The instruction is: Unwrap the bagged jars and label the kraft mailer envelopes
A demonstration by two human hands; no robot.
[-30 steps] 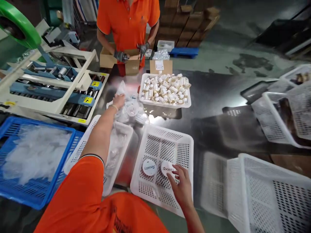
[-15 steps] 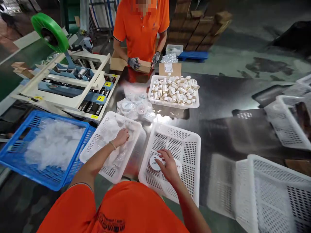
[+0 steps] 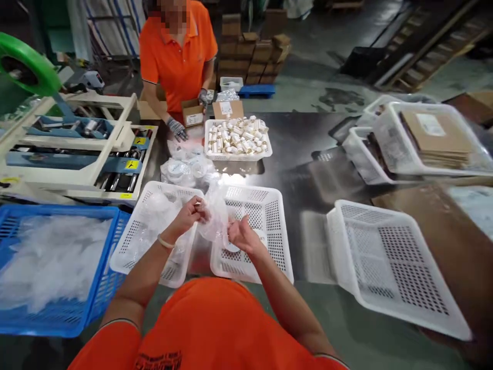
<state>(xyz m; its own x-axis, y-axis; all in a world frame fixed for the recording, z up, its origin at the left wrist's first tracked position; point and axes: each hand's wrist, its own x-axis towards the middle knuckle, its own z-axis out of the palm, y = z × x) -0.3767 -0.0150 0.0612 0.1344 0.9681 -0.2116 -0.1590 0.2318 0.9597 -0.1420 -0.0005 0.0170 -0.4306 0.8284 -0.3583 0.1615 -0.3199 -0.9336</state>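
A clear plastic bag (image 3: 215, 211) hangs between my hands, over the gap between two white baskets. My left hand (image 3: 189, 211) pinches its left side above the left basket (image 3: 127, 252), which holds more clear bags. At the bag's right side is my right hand (image 3: 243, 235), fingers spread, partly behind the film; whether it grips anything is unclear. Under that hand, round white lids with dark print (image 3: 261, 237) lie in the right basket (image 3: 285, 257). Filled clear bags (image 3: 185, 170) are piled on the metal table just beyond.
A basket of small white-capped bottles (image 3: 239, 156) stands farther back. Across the table a person (image 3: 177, 56) in gloves holds a small carton. A blue crate (image 3: 82, 324) and a roller machine (image 3: 69, 177) are left; white baskets (image 3: 400, 303) and cardboard are right.
My left hand has lifted a clear bag out of the left basket and moved right. My right hand has risen off the lids to the bag. The view has turned right; the co-worker's hands have parted.
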